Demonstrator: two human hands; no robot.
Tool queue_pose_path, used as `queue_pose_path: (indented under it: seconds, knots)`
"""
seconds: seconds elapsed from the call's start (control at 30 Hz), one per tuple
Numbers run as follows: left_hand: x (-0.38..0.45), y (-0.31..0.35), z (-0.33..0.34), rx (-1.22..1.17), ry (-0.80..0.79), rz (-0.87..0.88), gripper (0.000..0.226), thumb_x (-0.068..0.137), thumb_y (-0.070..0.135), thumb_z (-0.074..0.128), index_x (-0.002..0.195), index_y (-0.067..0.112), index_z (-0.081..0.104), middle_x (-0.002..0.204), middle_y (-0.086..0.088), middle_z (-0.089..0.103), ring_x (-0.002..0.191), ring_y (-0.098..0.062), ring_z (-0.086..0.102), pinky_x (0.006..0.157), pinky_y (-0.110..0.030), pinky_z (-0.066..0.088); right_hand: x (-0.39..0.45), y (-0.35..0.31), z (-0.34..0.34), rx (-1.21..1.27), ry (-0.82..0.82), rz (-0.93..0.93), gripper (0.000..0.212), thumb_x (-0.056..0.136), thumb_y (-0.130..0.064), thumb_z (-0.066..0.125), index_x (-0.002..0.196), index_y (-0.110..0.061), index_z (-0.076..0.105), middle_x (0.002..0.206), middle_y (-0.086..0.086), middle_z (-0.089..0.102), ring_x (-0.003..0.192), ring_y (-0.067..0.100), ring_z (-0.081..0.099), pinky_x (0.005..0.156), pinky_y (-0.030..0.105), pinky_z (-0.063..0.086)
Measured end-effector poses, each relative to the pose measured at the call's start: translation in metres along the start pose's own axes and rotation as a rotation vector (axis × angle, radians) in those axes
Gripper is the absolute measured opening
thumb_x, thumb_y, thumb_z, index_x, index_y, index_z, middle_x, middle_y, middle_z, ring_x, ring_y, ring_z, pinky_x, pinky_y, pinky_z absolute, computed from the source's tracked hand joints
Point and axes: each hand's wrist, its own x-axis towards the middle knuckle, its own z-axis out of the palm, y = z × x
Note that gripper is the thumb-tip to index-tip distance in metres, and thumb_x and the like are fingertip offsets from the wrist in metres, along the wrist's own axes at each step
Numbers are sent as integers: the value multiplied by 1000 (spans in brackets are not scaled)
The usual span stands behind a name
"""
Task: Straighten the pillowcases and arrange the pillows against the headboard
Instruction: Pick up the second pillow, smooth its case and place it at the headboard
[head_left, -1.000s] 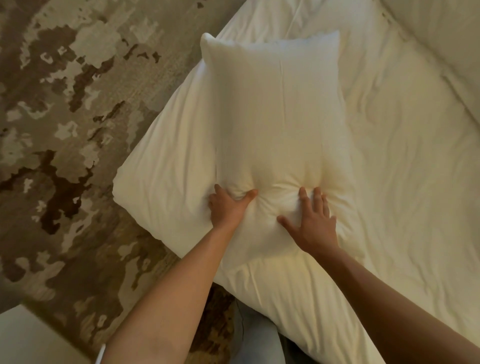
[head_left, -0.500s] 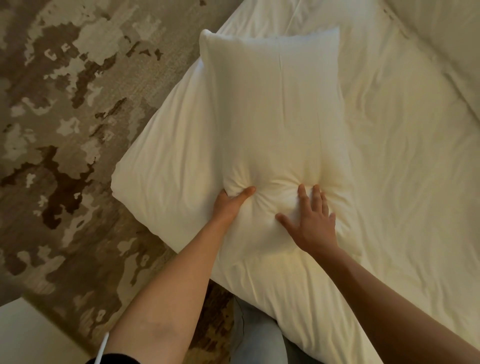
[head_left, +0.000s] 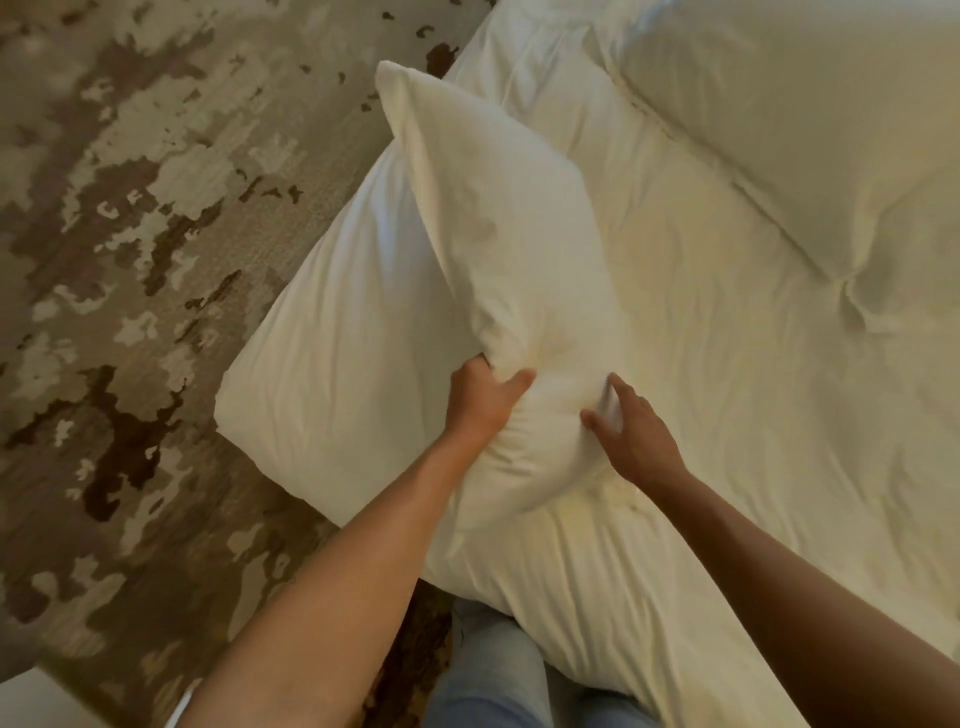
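Observation:
A white pillow (head_left: 498, 228) in its pillowcase is tilted up on one long edge over the corner of the bed, its far end pointing away from me. My left hand (head_left: 480, 397) pinches the fabric near its close end, fingers buried in a deep crease. My right hand (head_left: 631, 431) grips the same end from the right side, fingers curled into the cloth. A second white pillow (head_left: 810, 130) lies flat at the upper right of the bed. No headboard is in view.
The bed (head_left: 753, 415) with its rumpled white cover fills the right half, and its corner (head_left: 291, 395) juts left over a brown and beige patterned carpet (head_left: 130, 260). My legs in light jeans (head_left: 498, 675) stand against the bed's near edge. A pale surface sits at the bottom left corner.
The pillow has gone from lying flat to tilted up on its edge, turned to the left. Both hands have closed tighter on its near end. The view has shifted, showing the second pillow.

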Motion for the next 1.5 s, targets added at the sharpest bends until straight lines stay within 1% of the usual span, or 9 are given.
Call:
queue_pose_path:
  seconds: [0.2,0.4,0.77,0.87,0.93,1.0,1.07,1.17,1.5]
  knots:
    - [-79,69,3,320,-169,347,40,83,42,74,104,8,69,93,-7,74,86,-25,70,75,-39,60,-71,27,-57,6,115,-116,85,93,-61,61,161,-33,19,156,4,47,140,24,50,104,44,49]
    - [-157,89,-4,709,-347,737,33,95,42,62,100,10,63,86,-12,71,78,-33,69,68,-44,56,-128,56,-118,-16,415,-325,88,90,-59,67,160,-29,23,157,1,41,139,23,47,101,42,52]
    - [-251,173,-9,843,-284,1364,36,89,33,76,108,2,72,64,-16,66,54,-37,64,50,-42,52,-185,124,-211,-271,427,-601,114,77,-92,54,165,-31,14,173,-6,19,161,10,3,130,50,13]
    - [-272,192,0,895,-256,1482,32,89,35,77,99,5,72,62,-13,65,49,-36,61,45,-41,51,-197,144,-228,-310,446,-666,113,75,-93,55,164,-31,22,169,-9,28,160,10,9,131,47,9]
    - [-280,202,10,907,-237,1555,30,88,33,78,83,6,66,58,-10,61,45,-34,57,41,-40,48,-203,159,-231,-329,449,-692,102,78,-90,55,156,-26,39,155,-8,48,154,16,32,128,41,16]
    - [-282,211,20,900,-230,1591,32,87,31,79,77,7,62,56,-9,58,43,-32,55,39,-38,46,-209,176,-226,-296,504,-703,81,83,-85,56,133,-21,57,122,-3,63,116,23,60,108,35,38]
    - [-282,214,30,890,-241,1595,32,88,32,78,77,7,61,58,-8,59,45,-32,56,40,-37,46,-218,191,-216,-250,561,-653,62,89,-81,51,107,-22,59,94,-5,59,83,18,56,78,34,44]
    - [-281,207,49,928,-293,1601,31,87,33,77,79,8,60,60,-6,60,47,-31,58,42,-35,44,-232,206,-199,-239,569,-512,59,94,-83,35,82,-26,48,67,-10,55,58,19,57,55,34,43]
    - [-246,185,84,936,-254,1310,26,98,43,51,92,18,50,84,-1,59,74,-27,57,63,-40,44,-276,201,-177,-160,620,-267,62,103,-59,46,57,-19,32,43,-5,29,42,20,37,48,34,36]
